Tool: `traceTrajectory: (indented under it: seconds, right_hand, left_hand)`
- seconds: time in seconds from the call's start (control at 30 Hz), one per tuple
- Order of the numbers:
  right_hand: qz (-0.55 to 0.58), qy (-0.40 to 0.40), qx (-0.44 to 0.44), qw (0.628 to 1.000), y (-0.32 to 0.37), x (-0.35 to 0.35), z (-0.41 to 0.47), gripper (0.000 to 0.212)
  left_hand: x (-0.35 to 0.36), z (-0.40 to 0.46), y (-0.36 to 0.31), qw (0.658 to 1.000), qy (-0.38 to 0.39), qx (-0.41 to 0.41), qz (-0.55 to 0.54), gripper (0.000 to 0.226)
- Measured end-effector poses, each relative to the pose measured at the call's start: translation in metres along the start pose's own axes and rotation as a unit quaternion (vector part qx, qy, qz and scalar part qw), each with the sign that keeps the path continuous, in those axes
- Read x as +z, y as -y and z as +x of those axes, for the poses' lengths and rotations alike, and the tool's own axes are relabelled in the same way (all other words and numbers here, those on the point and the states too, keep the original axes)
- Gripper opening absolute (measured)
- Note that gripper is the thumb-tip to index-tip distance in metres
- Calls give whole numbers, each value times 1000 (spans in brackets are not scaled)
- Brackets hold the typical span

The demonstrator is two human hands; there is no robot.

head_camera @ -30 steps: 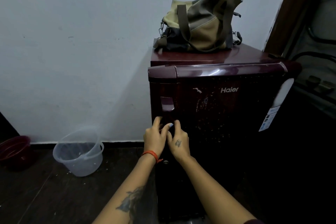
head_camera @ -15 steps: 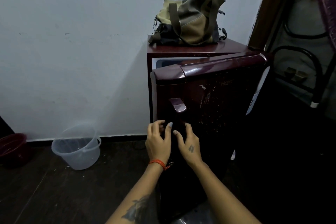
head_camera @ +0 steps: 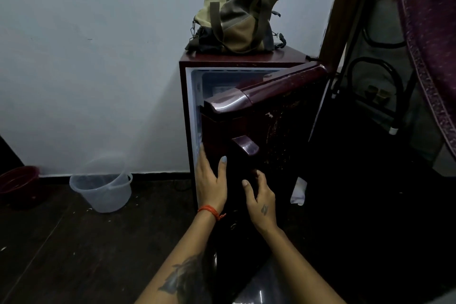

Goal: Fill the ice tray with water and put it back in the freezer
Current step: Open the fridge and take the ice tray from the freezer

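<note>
The fridge door point(head_camera: 266, 126), maroon and glossy, stands partly swung out, its free edge right by the 2 hands. The left hand point(head_camera: 211, 185) lies flat with straight fingers along that edge, holding nothing. The right hand point(head_camera: 261, 201) curls loosely near the recessed handle point(head_camera: 245, 147); whether it grips is unclear. Behind, the fridge point(head_camera: 195, 106) shows a pale interior. No ice tray shows. A bag point(head_camera: 237, 24) sits on top.
</note>
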State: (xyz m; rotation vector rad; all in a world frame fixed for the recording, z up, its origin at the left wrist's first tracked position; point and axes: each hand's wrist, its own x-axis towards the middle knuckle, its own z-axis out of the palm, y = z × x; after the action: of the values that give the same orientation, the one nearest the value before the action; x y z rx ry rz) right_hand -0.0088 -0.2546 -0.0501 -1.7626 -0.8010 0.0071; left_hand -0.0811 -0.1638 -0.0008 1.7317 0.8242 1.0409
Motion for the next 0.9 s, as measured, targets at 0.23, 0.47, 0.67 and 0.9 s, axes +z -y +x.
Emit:
traceTrajectory:
  seconds: [0.23, 0.47, 0.67, 0.9]
  right_hand:
    - [-30, -123, 66, 990, -2, -42, -47, 50]
    - [-44, -237, -40, 970, 17, -71, -92, 44]
    - [-80, -230, -85, 966, 30, -81, -92, 50]
    - [-112, -271, -59, 954, 19, -100, -86, 71]
  left_hand:
    - [18, -64, -19, 1000, -23, 9, -2, 63]
    - [39, -101, -34, 995, -26, 97, 21, 50]
    - [55, -112, -45, 991, -7, 131, -10, 29]
    - [75, -118, -55, 985, 52, 162, -29, 39]
